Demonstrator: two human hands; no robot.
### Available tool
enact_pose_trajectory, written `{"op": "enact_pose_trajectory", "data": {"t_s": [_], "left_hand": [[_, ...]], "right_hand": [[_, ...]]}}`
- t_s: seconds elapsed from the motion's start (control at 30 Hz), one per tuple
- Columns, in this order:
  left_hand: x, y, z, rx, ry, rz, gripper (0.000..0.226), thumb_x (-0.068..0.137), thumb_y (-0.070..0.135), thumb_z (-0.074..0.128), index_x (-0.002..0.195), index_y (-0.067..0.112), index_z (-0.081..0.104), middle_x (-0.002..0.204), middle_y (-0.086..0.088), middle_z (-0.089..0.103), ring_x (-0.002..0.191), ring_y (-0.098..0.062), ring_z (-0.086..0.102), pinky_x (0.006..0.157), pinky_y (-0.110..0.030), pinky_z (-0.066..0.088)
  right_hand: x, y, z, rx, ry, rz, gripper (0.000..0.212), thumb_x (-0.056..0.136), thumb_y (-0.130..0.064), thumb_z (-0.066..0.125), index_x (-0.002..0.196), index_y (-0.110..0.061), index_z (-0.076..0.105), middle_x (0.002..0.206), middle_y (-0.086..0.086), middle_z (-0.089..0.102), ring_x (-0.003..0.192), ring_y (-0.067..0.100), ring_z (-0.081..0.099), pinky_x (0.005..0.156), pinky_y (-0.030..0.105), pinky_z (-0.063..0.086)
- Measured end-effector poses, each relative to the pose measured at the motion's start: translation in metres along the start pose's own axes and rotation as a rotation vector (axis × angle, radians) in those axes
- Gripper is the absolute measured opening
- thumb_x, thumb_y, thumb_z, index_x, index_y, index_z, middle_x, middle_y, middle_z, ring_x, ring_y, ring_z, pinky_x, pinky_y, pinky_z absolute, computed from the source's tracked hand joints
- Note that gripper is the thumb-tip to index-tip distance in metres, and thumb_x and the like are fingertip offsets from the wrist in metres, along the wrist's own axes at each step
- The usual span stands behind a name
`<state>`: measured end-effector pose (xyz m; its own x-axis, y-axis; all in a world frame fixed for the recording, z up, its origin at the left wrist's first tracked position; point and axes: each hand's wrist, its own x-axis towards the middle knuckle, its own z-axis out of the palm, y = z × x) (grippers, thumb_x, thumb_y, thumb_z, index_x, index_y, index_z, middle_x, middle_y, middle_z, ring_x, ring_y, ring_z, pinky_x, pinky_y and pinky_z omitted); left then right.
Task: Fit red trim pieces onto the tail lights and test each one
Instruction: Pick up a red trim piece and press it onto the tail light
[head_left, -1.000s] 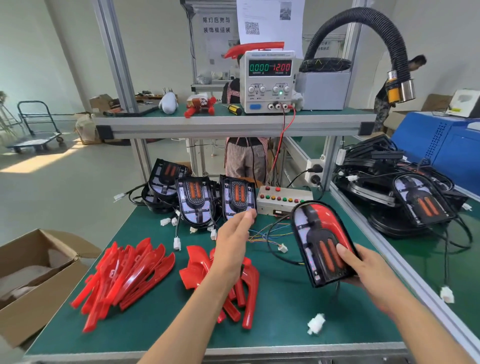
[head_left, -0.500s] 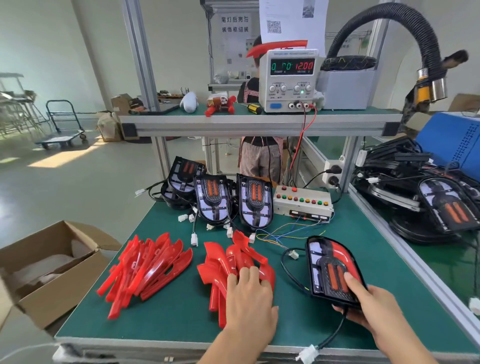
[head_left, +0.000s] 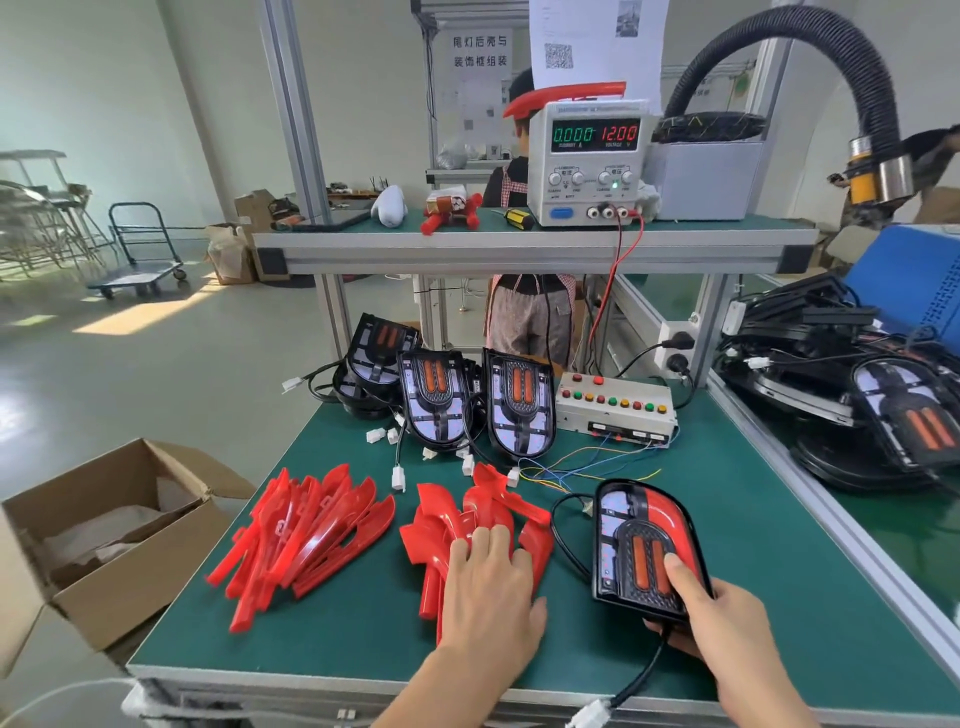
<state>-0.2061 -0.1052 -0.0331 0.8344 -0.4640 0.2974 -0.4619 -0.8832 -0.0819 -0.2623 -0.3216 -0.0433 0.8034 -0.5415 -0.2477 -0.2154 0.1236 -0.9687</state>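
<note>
Left hand (head_left: 488, 587) laid palm-down with fingers fairly straight on the nearer pile of glossy red plastic trim pieces (head_left: 480, 525) at the middle of the green-matted workbench (head_left: 337, 639), fingertips pressing on the top pieces, nothing curled around. Right hand (head_left: 722, 618) gripping the lower end of a black-framed tail light with one red trim half fitted (head_left: 641, 545), thumb on its face beside the two orange bars, fingers underneath; lamp tilted up off the mat, its black cable and white plug (head_left: 589, 717) trailing over the front edge. Second heap of long red trim strips (head_left: 306, 535) further left, apart from the first. Three bare black tail lights (head_left: 452, 400) leaning upright in a row behind the piles, white connectors scattered at their feet. Grey test box with coloured buttons (head_left: 615, 408) just right of them, thin coloured wires running out. Bench power supply reading 0.000 and 12.00 (head_left: 592, 161) on the upper shelf. Open cardboard box (head_left: 109, 530) on the floor at the left.
</note>
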Motion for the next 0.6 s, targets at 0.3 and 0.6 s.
{"op": "enact_pose_trajectory", "data": {"t_s": [0.3, 0.6], "left_hand": [[-0.024, -0.048, -0.026, -0.453, 0.512, -0.259, 0.022, 0.087, 0.023, 0.071, 0.074, 0.020, 0.053, 0.075, 0.007, 0.051, 0.066, -0.017, 0.049, 0.062, -0.033, 0.043], [-0.037, -0.158, -0.030, -0.046, 0.195, -0.673, 0.025, 0.072, 0.008, 0.084, 0.089, 0.001, 0.067, 0.090, -0.019, 0.062, 0.082, -0.041, 0.060, 0.071, -0.048, 0.047]], "right_hand": [[-0.002, 0.004, -0.010, -0.057, 0.054, 0.017, 0.034, 0.090, -0.036, 0.076, 0.086, -0.002, 0.076, 0.070, 0.013, 0.077, 0.062, 0.033, 0.076, 0.059, 0.032, 0.061], [-0.011, -0.007, -0.003, -0.237, 0.107, -0.079, 0.039, 0.094, -0.039, 0.070, 0.071, -0.008, 0.077, 0.060, 0.003, 0.072, 0.063, 0.016, 0.068, 0.056, 0.026, 0.051]]}}
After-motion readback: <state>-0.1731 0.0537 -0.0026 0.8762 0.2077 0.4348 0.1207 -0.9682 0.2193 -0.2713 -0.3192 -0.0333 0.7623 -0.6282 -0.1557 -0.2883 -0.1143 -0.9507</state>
